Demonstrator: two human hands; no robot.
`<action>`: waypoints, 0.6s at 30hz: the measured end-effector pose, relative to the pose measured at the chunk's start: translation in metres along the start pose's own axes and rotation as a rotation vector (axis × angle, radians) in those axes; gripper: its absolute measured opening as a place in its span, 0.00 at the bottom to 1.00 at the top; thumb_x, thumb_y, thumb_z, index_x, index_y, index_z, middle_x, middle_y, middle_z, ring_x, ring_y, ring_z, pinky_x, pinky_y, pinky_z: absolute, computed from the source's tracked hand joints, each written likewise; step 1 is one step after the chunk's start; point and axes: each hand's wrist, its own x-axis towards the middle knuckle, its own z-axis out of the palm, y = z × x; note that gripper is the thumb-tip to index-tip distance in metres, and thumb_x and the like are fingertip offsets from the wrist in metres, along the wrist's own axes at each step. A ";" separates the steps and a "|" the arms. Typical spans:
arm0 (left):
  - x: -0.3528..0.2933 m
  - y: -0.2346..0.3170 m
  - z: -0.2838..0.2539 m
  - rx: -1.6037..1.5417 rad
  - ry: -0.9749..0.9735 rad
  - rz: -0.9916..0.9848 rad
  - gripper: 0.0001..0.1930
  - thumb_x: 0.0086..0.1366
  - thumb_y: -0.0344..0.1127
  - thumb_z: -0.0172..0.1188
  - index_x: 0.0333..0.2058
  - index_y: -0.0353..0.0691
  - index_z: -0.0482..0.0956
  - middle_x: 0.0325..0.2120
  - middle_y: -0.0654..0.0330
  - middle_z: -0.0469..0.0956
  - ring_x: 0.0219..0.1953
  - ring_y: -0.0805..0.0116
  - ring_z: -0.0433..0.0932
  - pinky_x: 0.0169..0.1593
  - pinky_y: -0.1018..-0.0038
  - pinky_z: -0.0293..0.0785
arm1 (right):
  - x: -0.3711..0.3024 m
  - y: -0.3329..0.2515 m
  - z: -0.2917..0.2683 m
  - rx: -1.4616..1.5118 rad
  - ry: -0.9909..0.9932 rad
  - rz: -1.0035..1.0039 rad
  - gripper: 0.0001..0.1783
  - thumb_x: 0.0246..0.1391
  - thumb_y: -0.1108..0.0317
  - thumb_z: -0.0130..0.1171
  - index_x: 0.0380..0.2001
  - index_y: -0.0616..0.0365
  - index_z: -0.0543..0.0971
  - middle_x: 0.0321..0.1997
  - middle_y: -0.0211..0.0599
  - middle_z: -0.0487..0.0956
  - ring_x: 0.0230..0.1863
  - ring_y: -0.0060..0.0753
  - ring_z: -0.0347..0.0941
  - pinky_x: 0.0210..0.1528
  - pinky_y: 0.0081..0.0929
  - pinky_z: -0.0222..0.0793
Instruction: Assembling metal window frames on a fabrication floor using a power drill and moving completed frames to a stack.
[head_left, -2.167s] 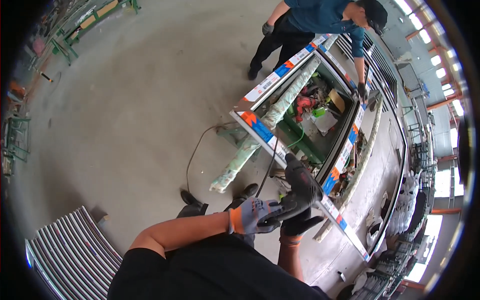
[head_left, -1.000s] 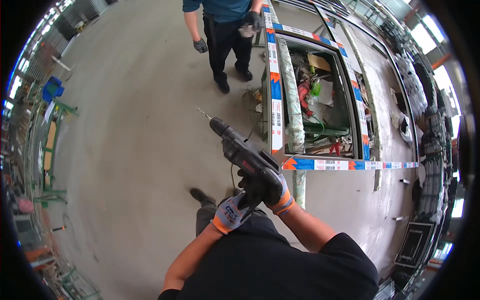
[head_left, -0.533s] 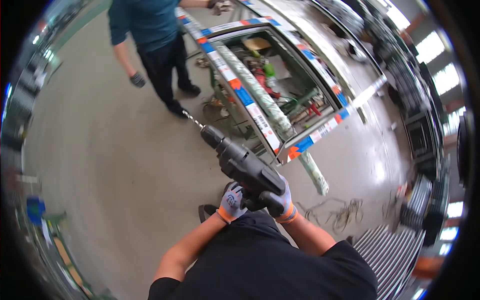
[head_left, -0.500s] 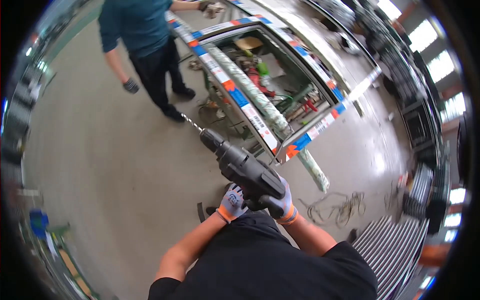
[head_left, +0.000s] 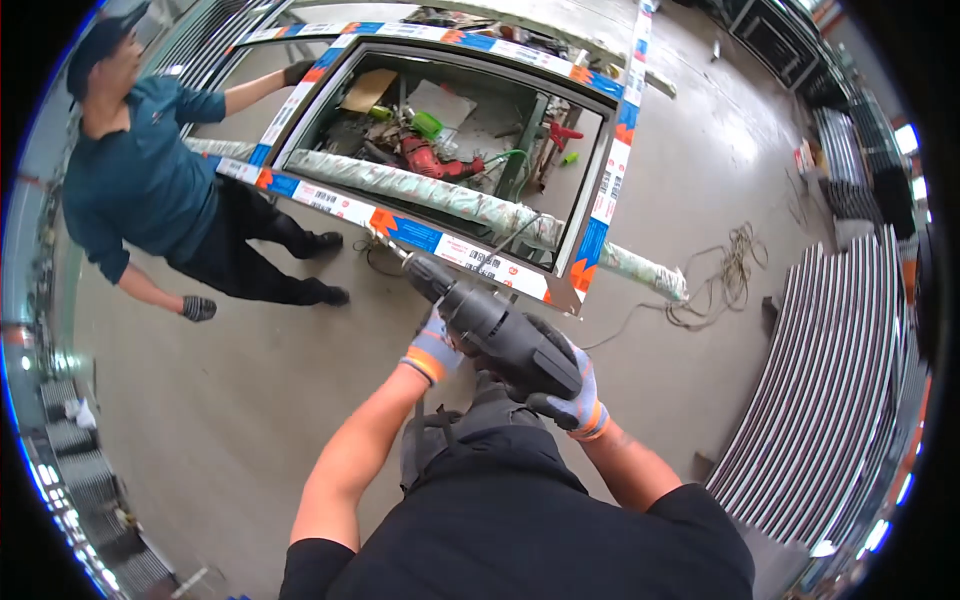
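Observation:
A black power drill [head_left: 510, 345] points forward and left in front of me, with a long metal drill bit [head_left: 384, 240] in its chuck. My right hand [head_left: 582, 392], in a grey and orange glove, is closed round the rear of the drill. Against its left side, behind the chuck, my left hand [head_left: 434, 346] grips the body; its fingertips are partly hidden. Just beyond the bit lies the near bar of a window frame [head_left: 462, 250] covered in white, blue and orange film. Whether the tip touches the frame, I cannot tell.
A wrapped bar [head_left: 420, 187] supports the frame. Below it lie a red power tool [head_left: 435, 160] and other clutter. At left a co-worker [head_left: 150, 180] has one gloved hand on the frame. Cables [head_left: 735, 275] and stacked metal profiles [head_left: 815, 400] are on the right.
My view has turned left and come nearer to the frame. The drill bit is now at the frame's near bar. My left hand has shifted forward along the drill.

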 end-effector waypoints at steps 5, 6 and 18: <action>0.071 -0.005 -0.086 1.015 -0.122 0.090 0.17 0.61 0.39 0.47 0.48 0.45 0.75 0.53 0.57 0.71 0.62 0.52 0.62 0.65 0.48 0.48 | -0.002 0.001 0.024 -0.105 0.344 -0.203 0.52 0.38 0.47 0.70 0.59 0.72 0.62 0.50 0.46 0.75 0.48 0.35 0.75 0.48 0.31 0.72; 0.086 0.004 -0.105 1.115 -0.166 0.083 0.17 0.60 0.38 0.49 0.47 0.45 0.76 0.51 0.57 0.73 0.61 0.52 0.63 0.65 0.49 0.50 | -0.008 0.008 0.026 -0.063 0.326 -0.125 0.50 0.39 0.43 0.67 0.56 0.73 0.65 0.48 0.46 0.75 0.48 0.35 0.75 0.45 0.32 0.74; 0.021 -0.055 -0.185 0.531 0.169 0.590 0.15 0.50 0.30 0.58 0.40 0.41 0.78 0.38 0.53 0.75 0.47 0.52 0.72 0.52 0.60 0.69 | -0.052 0.128 0.126 0.436 0.805 -0.610 0.45 0.47 0.39 0.53 0.54 0.72 0.64 0.41 0.47 0.75 0.42 0.45 0.75 0.43 0.38 0.72</action>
